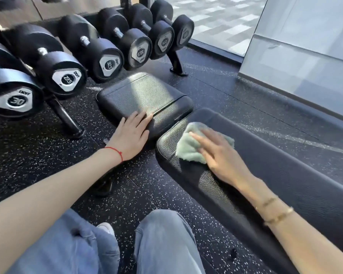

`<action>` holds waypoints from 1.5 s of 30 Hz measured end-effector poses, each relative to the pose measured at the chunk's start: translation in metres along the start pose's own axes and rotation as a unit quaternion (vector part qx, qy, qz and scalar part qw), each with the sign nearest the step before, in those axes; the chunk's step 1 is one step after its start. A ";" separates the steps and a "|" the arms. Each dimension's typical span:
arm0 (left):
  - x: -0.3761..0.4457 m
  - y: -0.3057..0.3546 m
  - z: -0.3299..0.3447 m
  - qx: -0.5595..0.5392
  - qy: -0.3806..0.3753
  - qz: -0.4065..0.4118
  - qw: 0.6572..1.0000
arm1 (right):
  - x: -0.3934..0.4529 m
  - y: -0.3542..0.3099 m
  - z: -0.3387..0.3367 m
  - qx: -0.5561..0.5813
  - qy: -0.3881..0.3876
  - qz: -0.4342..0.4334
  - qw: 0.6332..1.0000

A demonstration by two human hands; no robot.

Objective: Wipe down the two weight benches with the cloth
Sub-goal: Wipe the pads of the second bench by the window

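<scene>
Right hand (220, 155) flat, grip open, fingers spread, pressing the green cloth (194, 145) onto the long pad (285, 184) right of centre. Left hand (132, 133) open, flat on the small pad (143, 95) at centre. Dumbbells (67, 62) racked upper left, possibly touching each other.

My cloth (192, 147) is pale green and fluffy, crumpled into a loose wad, lying on the near end of the long pad (285, 184). That pad is black pebbled leather with a rounded end (it runs off to my right). The seat pad (145, 95), same black leather with stitched seams, sits just beyond it across a narrow gap, a sunlit patch across its top.
</scene>
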State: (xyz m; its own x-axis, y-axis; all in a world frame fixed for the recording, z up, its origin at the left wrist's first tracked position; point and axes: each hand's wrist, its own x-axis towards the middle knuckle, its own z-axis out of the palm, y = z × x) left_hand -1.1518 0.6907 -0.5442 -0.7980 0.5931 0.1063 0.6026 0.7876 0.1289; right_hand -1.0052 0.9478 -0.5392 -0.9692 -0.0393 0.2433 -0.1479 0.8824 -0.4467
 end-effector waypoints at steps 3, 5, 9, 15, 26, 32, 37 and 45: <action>-0.002 0.001 0.005 -0.007 0.003 -0.007 1.000 | 0.053 0.031 -0.006 -0.045 0.026 0.089 0.995; 0.000 0.001 0.005 -0.008 0.000 -0.008 1.000 | 0.082 0.027 0.002 -0.055 0.017 0.099 0.993; 0.002 0.003 0.004 -0.016 0.001 -0.014 1.000 | 0.064 -0.023 0.027 -0.036 -0.009 -0.014 0.999; 0.000 0.011 0.008 0.011 0.010 0.000 1.000 | -0.061 -0.043 -0.005 -0.006 -0.054 -0.026 0.998; 0.004 0.049 0.008 0.029 0.001 0.079 0.996 | -0.003 -0.011 0.001 -0.043 0.014 0.080 0.996; 0.004 0.052 0.015 0.015 -0.007 0.087 0.996 | -0.116 -0.046 -0.021 -0.021 -0.026 0.036 0.999; 0.004 0.051 0.011 0.003 -0.011 0.092 0.996 | -0.135 -0.024 -0.042 -0.029 -0.008 0.099 0.995; 0.017 0.025 -0.007 0.016 0.004 0.037 0.999 | 0.027 0.011 -0.004 -0.037 0.050 0.127 0.990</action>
State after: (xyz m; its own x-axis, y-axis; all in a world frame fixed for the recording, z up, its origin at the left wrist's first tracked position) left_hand -1.1500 0.7188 -0.5322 -0.7512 0.6487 0.1218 0.6592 0.7468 0.0883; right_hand -1.0325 0.9585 -0.5341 -0.9481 0.2320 0.2174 0.1165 0.8897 -0.4415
